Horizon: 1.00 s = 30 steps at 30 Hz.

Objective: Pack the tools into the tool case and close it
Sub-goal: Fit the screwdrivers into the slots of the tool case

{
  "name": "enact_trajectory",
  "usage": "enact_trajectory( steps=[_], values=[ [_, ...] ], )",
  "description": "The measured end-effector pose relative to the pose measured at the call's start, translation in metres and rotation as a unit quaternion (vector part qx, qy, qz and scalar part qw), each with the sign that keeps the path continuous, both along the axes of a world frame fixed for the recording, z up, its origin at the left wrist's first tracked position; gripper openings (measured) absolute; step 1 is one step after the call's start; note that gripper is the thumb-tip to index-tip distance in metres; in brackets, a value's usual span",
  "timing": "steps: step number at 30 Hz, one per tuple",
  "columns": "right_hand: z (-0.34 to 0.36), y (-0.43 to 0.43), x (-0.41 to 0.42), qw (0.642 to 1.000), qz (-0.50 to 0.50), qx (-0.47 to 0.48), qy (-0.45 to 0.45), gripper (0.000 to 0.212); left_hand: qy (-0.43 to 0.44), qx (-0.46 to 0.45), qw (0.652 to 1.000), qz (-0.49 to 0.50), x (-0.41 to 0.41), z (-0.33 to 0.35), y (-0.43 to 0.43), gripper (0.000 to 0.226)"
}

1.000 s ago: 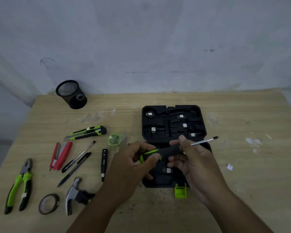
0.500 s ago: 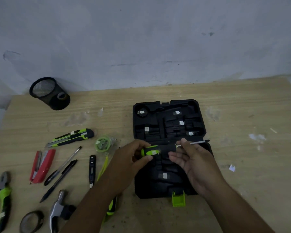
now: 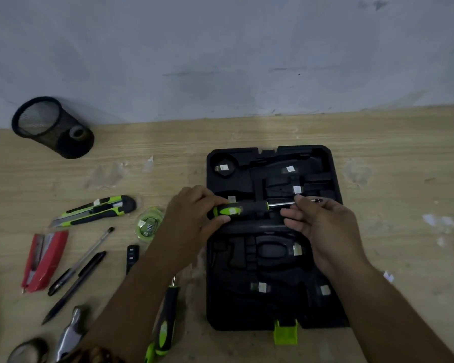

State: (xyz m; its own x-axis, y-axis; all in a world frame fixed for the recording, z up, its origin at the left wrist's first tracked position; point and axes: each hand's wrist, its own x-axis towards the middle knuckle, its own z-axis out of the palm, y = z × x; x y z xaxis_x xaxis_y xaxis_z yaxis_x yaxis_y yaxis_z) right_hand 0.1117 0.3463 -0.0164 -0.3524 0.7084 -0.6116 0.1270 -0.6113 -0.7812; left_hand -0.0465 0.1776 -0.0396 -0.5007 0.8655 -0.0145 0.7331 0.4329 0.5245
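The left hand clenches the screwdriver handle at its 9 o'clock end; the right hand pinches the shaft toward 3 o'clock, across the middle of the open tool case

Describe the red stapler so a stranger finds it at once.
From the open black plastic tool case, look left along the wooden table. Nearer the viewer than the green-and-black utility knife, left of two dark pens, lies the stapler: the only red thing there.

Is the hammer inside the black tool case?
No, the hammer lies on the table, off to the left of the open tool case, not in it.
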Motion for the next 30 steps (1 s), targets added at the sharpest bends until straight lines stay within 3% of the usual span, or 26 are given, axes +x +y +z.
enact_trajectory(
  steps=[7, 23, 26, 30],
  values=[
    [-0.006, 0.003, 0.001, 0.999, 0.007, 0.033, -0.039, 0.025, 0.074, -0.006, 0.997, -0.013, -0.006, -0.014, -0.002, 0.039],
    [-0.020, 0.017, 0.003, 0.976, 0.055, 0.147, -0.154, 0.010, 0.113, -0.001, 0.994, -0.007, -0.012, -0.017, 0.007, 0.036],
    [-0.020, 0.020, 0.003, 0.959, 0.082, 0.193, -0.193, 0.007, 0.121, -0.003, 0.993, -0.007, -0.012, -0.018, 0.008, 0.037],
    [-0.019, 0.020, 0.006, 0.910, 0.141, 0.298, -0.252, 0.009, 0.141, -0.006, 0.990, -0.005, -0.012, -0.018, 0.009, 0.035]
  ],
)
